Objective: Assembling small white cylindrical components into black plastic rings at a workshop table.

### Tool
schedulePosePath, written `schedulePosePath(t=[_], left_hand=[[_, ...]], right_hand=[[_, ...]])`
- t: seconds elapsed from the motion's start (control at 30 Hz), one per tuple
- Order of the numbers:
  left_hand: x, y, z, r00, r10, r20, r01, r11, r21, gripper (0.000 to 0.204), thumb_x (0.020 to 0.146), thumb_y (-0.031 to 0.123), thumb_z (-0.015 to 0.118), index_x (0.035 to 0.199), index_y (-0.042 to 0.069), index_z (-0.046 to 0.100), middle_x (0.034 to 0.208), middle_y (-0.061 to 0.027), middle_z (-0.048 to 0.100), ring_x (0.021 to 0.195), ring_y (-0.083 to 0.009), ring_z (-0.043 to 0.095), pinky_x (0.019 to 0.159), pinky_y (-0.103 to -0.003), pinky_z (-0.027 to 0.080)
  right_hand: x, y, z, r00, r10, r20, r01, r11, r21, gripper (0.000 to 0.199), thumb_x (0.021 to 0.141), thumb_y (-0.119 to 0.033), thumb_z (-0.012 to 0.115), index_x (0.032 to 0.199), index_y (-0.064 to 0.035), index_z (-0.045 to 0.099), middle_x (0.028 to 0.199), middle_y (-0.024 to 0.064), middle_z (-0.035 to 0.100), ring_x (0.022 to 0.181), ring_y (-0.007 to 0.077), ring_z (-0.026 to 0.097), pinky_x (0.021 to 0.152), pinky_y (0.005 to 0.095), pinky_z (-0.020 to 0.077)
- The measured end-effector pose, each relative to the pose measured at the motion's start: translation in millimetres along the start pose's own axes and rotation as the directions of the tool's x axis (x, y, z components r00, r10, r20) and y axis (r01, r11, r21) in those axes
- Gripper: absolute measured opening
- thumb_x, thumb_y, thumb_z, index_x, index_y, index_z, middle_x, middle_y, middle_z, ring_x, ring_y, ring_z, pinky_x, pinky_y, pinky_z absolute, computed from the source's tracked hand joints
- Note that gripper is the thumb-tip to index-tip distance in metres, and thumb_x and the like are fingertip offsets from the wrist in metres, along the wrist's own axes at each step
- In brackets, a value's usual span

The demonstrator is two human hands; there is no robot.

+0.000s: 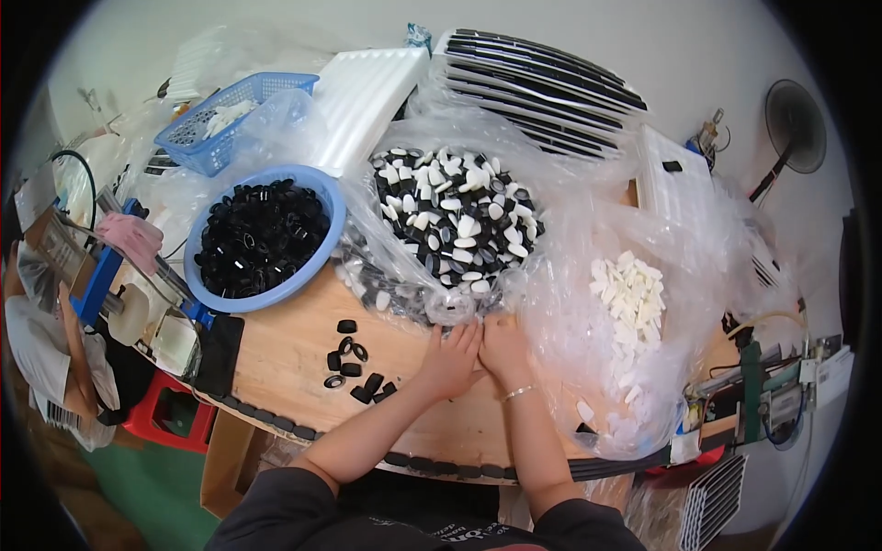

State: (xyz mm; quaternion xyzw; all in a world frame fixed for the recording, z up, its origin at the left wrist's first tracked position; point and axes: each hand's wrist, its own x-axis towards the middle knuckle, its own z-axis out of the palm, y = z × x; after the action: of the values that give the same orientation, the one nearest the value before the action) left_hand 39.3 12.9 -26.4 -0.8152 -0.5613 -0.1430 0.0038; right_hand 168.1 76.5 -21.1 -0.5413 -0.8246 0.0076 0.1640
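Note:
A large clear plastic bag lies open on the table, its near edge bunched up. Inside is a heap of small black and white oval pieces. My left hand rests at that bunched edge, fingers stretched forward over the plastic. Beside it, my right hand is closed at the same edge, apparently gripping the plastic; its fingertips are hidden. The hands are close together, nearly touching. Several loose black oval rings lie on the wood to the left of my left forearm.
A blue basin full of black rings stands at the left, with a blue basket behind. At right, another plastic bag holds white pieces. Striped trays stand at the back. Another person is at far left.

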Motion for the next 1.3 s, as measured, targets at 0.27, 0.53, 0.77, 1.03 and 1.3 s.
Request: schedulePosePath(t=[0.27, 0.53, 0.77, 1.03, 1.3], left_hand=[[-0.7, 0.2, 2.0, 0.999, -0.032, 0.024, 0.033, 0.999, -0.038, 0.082, 0.082, 0.049, 0.057, 0.140, -0.002, 0.030, 0.147, -0.0171, 0.030, 0.128, -0.0321, 0.034, 0.099, -0.063, 0.024], [2.0, 0.7, -0.7, 0.993, -0.002, 0.115, 0.018, 0.990, -0.142, 0.078, 0.083, 0.045, 0.057, 0.140, -0.002, 0.031, 0.146, -0.0177, 0.030, 0.135, -0.0322, 0.026, 0.102, -0.065, 0.017], [1.6, -0.7, 0.8, 0.993, -0.037, 0.113, 0.061, 0.976, -0.211, 0.080, 0.081, 0.042, 0.061, 0.140, -0.002, 0.029, 0.146, -0.0172, 0.030, 0.135, -0.0314, 0.025, 0.103, -0.064, 0.017], [2.3, -2.7, -3.0, 0.994, 0.001, 0.112, 0.028, 0.967, -0.254, 0.083, 0.079, 0.040, 0.064, 0.142, 0.001, 0.026, 0.147, -0.0161, 0.027, 0.136, -0.0304, 0.025, 0.104, -0.064, 0.015], [3.6, 7.1, -9.6, 0.988, 0.013, 0.157, 0.015, 0.984, -0.175, 0.080, 0.081, 0.037, 0.063, 0.143, 0.001, 0.025, 0.150, -0.0164, 0.022, 0.135, -0.0334, 0.025, 0.102, -0.065, 0.019]], right_hand=[[6.1, -2.8, -12.1, 0.991, 0.009, 0.136, -0.024, 0.994, 0.110, 0.024, 0.087, -0.021, 0.048, 0.098, -0.0017, 0.056, 0.096, 0.0211, 0.063, 0.089, 0.0396, 0.061, 0.074, 0.0495, 0.0493], [7.3, 9.4, -11.9, 0.988, -0.051, 0.149, 0.028, 0.987, 0.157, 0.020, 0.086, -0.018, 0.052, 0.090, 0.0009, 0.058, 0.093, 0.0253, 0.060, 0.092, 0.0420, 0.057, 0.079, 0.0500, 0.0452], [7.6, 2.4, -22.7, 0.981, -0.132, 0.144, 0.106, 0.979, 0.174, 0.016, 0.087, -0.013, 0.049, 0.088, 0.0011, 0.057, 0.087, 0.0263, 0.061, 0.083, 0.0435, 0.058, 0.072, 0.0505, 0.0454], [4.2, 2.2, -21.1, 0.991, -0.135, 0.024, 0.126, 0.964, 0.233, 0.011, 0.084, -0.009, 0.051, 0.085, 0.0012, 0.057, 0.086, 0.0256, 0.060, 0.084, 0.0431, 0.057, 0.072, 0.0492, 0.0450], [-0.6, 14.1, -21.0, 0.994, -0.083, 0.078, 0.058, 0.957, 0.284, 0.009, 0.080, -0.008, 0.056, 0.084, 0.0005, 0.057, 0.083, 0.0251, 0.060, 0.084, 0.0425, 0.056, 0.074, 0.0484, 0.0458]])
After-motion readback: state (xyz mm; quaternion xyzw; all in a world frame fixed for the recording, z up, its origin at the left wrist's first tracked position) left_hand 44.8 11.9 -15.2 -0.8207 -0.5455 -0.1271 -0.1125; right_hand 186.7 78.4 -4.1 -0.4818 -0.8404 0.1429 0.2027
